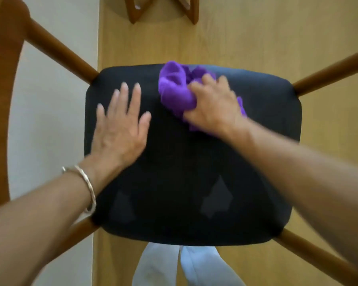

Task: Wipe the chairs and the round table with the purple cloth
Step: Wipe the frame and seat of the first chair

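Our forearms reach over the black chair seat (184, 182): our left hand (120, 129) lies flat, fingers spread, while our right hand (213, 108) grips the bunched purple cloth (174, 89) on the seat's far right. We judge this chair mid-wipe, with the table not yet done. Far wooden legs (192, 11) are cut off, so we cannot tell what they belong to.

cloth (175, 90) on chair seat (194, 172), left hand (120, 129) beside it

- I see a thin silver bangle (86, 183) on the wrist behind my left hand (120, 131), its band slightly uneven.
- My forearms (310, 174) are bare.
- My legs (155, 267) wear pale, whitish fabric.
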